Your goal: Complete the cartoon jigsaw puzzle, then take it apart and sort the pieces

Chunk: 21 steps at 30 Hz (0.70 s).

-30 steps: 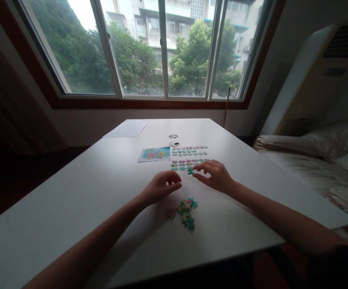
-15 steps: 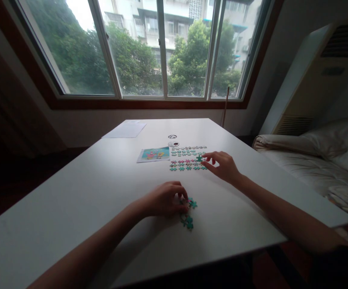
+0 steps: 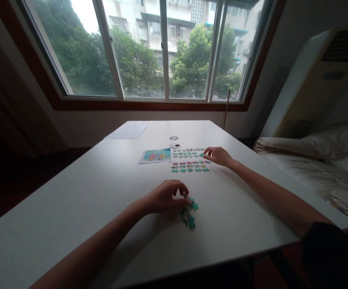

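My left hand (image 3: 169,196) pinches a small puzzle piece (image 3: 186,195) between thumb and fingertips, just over a loose pile of green puzzle pieces (image 3: 189,220) near the front of the table. Farther off, my right hand (image 3: 219,156) has its fingertips closed on a greenish puzzle piece at the right end of a row. Several rows of puzzle pieces (image 3: 190,170) lie spread flat in front of and beside that hand, mostly green with some pink and yellow. Left of the rows lies a colourful picture sheet (image 3: 156,155) with cartoon figures.
Everything lies on a white table (image 3: 102,192). Two small round items, a disc (image 3: 175,145) and a ring-like one (image 3: 173,138), lie behind the rows. White paper (image 3: 126,131) is at the far left corner. A padded sofa (image 3: 297,160) stands to the right.
My right hand has carried its puzzle piece slightly away from me and lowered it to the end of a row. My left hand has lifted a piece slightly from the pile.
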Motion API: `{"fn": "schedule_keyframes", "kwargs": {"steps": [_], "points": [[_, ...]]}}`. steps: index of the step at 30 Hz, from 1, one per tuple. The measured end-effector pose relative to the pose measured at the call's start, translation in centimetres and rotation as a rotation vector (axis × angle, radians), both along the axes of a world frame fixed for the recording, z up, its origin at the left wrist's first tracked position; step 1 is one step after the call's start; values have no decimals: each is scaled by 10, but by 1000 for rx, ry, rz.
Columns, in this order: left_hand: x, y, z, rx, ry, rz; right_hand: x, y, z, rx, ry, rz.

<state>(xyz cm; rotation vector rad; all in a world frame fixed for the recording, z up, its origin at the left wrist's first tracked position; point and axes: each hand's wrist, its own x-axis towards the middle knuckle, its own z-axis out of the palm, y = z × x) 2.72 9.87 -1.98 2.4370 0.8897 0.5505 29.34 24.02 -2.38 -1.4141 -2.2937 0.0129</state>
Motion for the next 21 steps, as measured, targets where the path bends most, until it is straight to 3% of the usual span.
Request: {"fn": "schedule_keyframes", "kwargs": {"steps": [4,9,15,21], "points": [[-6,8,-5,29,-20,76,2,38,-5,-43,11,-44],[-10,14,-11,90,59,151,1,68,-14,-135,12,-63],[-10,16,-13,89,70,162,0,80,-21,-225,6,-61],[-10,16,-13,104,55,155,-4,77,-15,-229,-19,-40]]}}
